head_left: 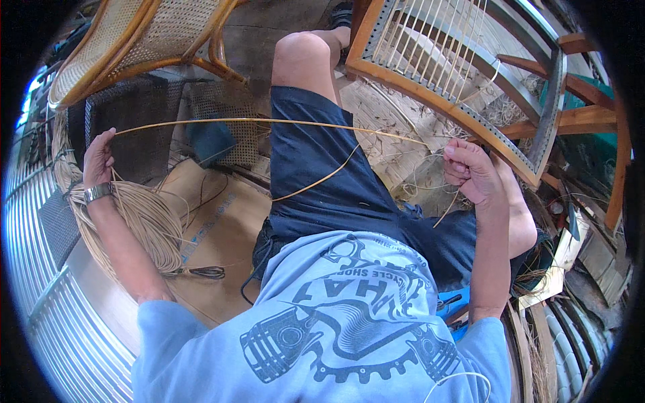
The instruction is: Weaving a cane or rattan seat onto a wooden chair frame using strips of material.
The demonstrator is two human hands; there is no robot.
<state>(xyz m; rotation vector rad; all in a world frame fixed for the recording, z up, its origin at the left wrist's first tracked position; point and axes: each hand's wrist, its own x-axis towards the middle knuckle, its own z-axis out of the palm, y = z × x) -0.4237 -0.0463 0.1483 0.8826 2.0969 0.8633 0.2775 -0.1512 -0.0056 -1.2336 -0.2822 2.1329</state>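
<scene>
A long, thin cane strand (269,121) stretches in a slight arch across the front of my body, above my thighs. My left hand (99,160), with a watch on its wrist, is raised at the far left and closed around one end. At the right, my right hand (470,169) is closed in a pinch where the strand's thin other end reaches the fingertips. A short piece of strand hangs below that hand. Just beyond it stands a wooden chair frame (430,87) with holes along its rails. Several parallel cane strands (430,40) run across its opening.
A big coil of cane (144,218) lies at the left beside cardboard (225,248). A curved rattan chair (161,30) stands at the far left, near a woven cane sheet (228,111) and a blue-green block (211,142). Cane scraps litter the plank floor (386,144).
</scene>
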